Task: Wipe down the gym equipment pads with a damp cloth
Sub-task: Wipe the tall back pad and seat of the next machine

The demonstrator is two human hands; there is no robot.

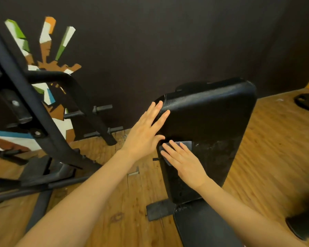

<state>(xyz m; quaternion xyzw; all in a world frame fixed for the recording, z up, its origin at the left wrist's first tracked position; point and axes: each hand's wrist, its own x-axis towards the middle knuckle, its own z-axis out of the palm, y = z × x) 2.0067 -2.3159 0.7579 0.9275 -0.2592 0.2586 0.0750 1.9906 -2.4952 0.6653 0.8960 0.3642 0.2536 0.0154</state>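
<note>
Squarely in the middle of the view stood the raised back pad point(210, 125) of a gym bench, tilted upward from the seat pad point(203, 227) below it. Its black vinyl looked glossy near the rounded top corner, where light caught a faint pebbled grain, while the lower right part was dull and scuffed with pale, smeared marks. A small grey cloth point(186, 145), folded flat, lay against the left side of the pad about halfway up, one squared corner showing beyond the fingers.

Both hands were spread and flat. The right hand point(184, 163) pressed the cloth to the pad with straight fingers, covering most of it. The left hand point(146, 131) rested just above it, its fingers laid along the pad's left edge and its thumb close to the cloth; both forearms were bare.

Beneath the bench ran a wooden floor point(268, 148) with a visible crack between boards. To the left stood a black steel rack point(43, 111) with short pegs, in front of a dark wall point(168, 41) painted with white, green, orange and brown shapes. A black weight plate point(308, 102) lay on the floor at the far right.
</note>
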